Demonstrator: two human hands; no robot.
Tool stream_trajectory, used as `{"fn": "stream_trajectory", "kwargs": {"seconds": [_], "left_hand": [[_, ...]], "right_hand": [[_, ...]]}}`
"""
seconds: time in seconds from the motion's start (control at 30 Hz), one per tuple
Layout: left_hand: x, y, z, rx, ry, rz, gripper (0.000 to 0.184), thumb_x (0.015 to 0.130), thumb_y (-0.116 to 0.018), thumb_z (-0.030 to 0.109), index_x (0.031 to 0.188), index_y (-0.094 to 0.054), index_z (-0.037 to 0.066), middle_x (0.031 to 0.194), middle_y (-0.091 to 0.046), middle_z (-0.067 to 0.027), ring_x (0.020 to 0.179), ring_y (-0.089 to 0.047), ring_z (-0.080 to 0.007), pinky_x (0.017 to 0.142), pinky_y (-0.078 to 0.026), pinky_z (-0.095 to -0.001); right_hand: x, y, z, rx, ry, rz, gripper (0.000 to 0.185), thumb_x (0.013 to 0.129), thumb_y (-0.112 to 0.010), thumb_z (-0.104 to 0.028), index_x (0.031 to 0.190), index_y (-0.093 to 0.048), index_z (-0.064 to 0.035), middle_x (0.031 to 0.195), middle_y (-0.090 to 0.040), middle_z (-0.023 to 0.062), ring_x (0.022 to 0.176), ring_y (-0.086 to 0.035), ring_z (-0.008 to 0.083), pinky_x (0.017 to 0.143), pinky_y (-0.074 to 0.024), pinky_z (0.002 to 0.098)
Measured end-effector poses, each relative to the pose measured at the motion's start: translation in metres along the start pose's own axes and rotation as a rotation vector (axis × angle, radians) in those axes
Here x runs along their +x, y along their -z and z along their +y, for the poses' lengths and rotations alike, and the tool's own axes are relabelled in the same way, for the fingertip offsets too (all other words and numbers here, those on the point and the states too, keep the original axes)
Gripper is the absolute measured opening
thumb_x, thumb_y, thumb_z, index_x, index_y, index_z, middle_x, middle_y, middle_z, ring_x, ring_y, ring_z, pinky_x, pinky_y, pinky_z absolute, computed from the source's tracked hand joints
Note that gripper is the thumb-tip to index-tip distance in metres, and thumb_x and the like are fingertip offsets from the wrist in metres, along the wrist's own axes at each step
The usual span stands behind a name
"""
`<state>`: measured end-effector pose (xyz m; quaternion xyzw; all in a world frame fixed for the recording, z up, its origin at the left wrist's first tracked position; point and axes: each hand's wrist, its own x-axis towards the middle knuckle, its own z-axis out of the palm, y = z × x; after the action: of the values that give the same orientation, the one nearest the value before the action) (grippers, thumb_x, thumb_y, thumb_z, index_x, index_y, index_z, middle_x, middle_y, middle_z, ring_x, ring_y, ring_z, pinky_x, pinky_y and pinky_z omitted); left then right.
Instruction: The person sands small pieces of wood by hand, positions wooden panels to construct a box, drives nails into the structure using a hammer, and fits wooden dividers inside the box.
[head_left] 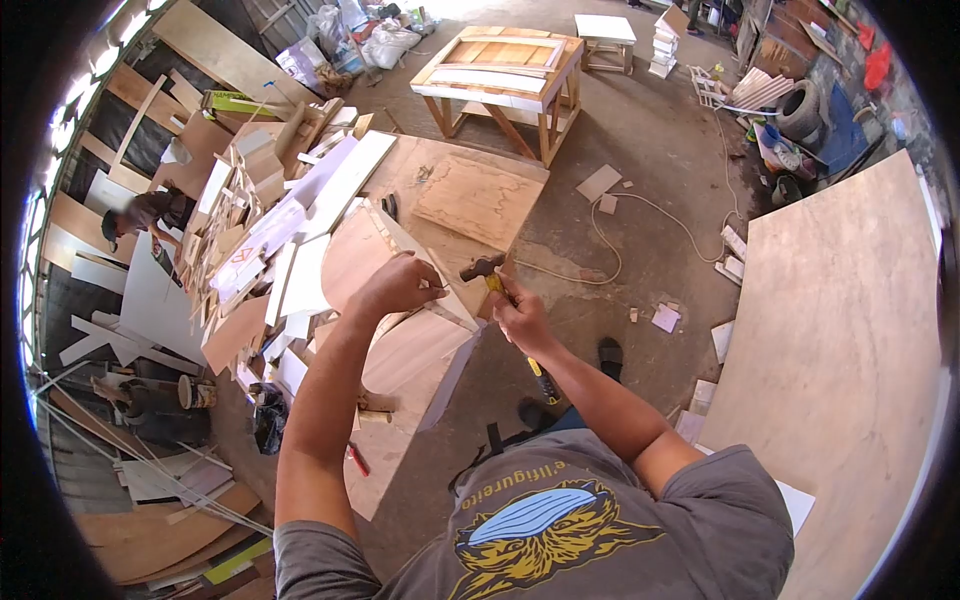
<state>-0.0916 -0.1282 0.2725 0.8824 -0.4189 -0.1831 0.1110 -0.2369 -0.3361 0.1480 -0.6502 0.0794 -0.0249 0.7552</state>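
My right hand [520, 318] is wrapped round the yellow and black handle of a hammer [484, 268], whose dark head is raised beside the wooden frame. The handle's lower end shows below my wrist. My left hand [402, 284] is over a curved wooden frame [425, 345] on the workbench, fingertips pinched together; anything between them is too small to make out. Thin plywood panels fill the frame on both sides of my left hand. A plywood board [470, 200] lies on the bench beyond, and a red-handled tool [358, 459] lies near the bench's lower end.
Wood offcuts [260, 230] are heaped on the left, with another person [150, 215] beyond them. A wooden table [500, 65] stands ahead. A large plywood sheet [840, 330] is at the right. A cable [618, 262] crosses the floor.
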Motion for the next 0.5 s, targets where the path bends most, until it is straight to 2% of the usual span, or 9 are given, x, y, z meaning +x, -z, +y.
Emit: {"fn": "stream_trajectory", "kwargs": {"seconds": [0.07, 0.17, 0.3, 0.4, 0.5], "left_hand": [[-0.002, 0.0, 0.004, -0.005, 0.026, -0.011, 0.018, 0.091, -0.076, 0.024, 0.086, -0.078, 0.007, 0.085, -0.075, -0.0087, 0.089, -0.072, -0.0291, 0.121, -0.032, -0.0591], [-0.006, -0.006, 0.006, 0.007, 0.017, 0.043, 0.017, 0.091, -0.075, 0.022, 0.085, -0.077, 0.007, 0.085, -0.075, -0.0079, 0.087, -0.072, -0.0288, 0.121, -0.03, -0.061], [-0.009, -0.019, 0.007, -0.044, 0.067, 0.127, 0.014, 0.089, -0.077, 0.02, 0.083, -0.076, 0.007, 0.081, -0.072, -0.0068, 0.087, -0.071, -0.0267, 0.122, -0.026, -0.0648], [-0.013, -0.029, 0.003, -0.107, 0.027, 0.249, 0.016, 0.089, -0.077, 0.018, 0.079, -0.074, 0.005, 0.077, -0.068, -0.0061, 0.084, -0.069, -0.0273, 0.121, -0.026, -0.0657], [-0.01, -0.028, -0.001, -0.11, 0.007, 0.214, 0.019, 0.088, -0.078, 0.018, 0.077, -0.071, 0.004, 0.074, -0.065, -0.0055, 0.081, -0.068, -0.0279, 0.12, -0.026, -0.0664]], "right_hand": [[0.0, -0.001, 0.003, 0.013, 0.034, 0.009, 0.037, 0.103, -0.059, -0.019, 0.136, -0.064, -0.0023, 0.084, -0.069, 0.0081, 0.075, -0.061, 0.0133, 0.066, -0.0492, 0.0351], [-0.007, -0.005, 0.001, 0.054, 0.051, 0.017, 0.036, 0.103, -0.06, -0.018, 0.135, -0.065, -0.0027, 0.078, -0.064, 0.0047, 0.071, -0.056, 0.0112, 0.063, -0.0468, 0.0332], [-0.01, -0.006, 0.006, 0.071, 0.024, 0.021, 0.033, 0.103, -0.06, -0.018, 0.132, -0.066, -0.0032, 0.076, -0.063, 0.0033, 0.07, -0.056, 0.01, 0.062, -0.046, 0.0315], [-0.01, -0.008, 0.001, 0.06, 0.058, 0.031, 0.032, 0.103, -0.061, -0.018, 0.131, -0.067, -0.0035, 0.075, -0.062, 0.0027, 0.068, -0.056, 0.0099, 0.061, -0.0455, 0.0309], [-0.01, -0.009, -0.003, 0.082, 0.077, 0.031, 0.032, 0.103, -0.061, -0.018, 0.131, -0.067, -0.0037, 0.074, -0.062, 0.0028, 0.067, -0.056, 0.0104, 0.06, -0.0456, 0.0309]]}}
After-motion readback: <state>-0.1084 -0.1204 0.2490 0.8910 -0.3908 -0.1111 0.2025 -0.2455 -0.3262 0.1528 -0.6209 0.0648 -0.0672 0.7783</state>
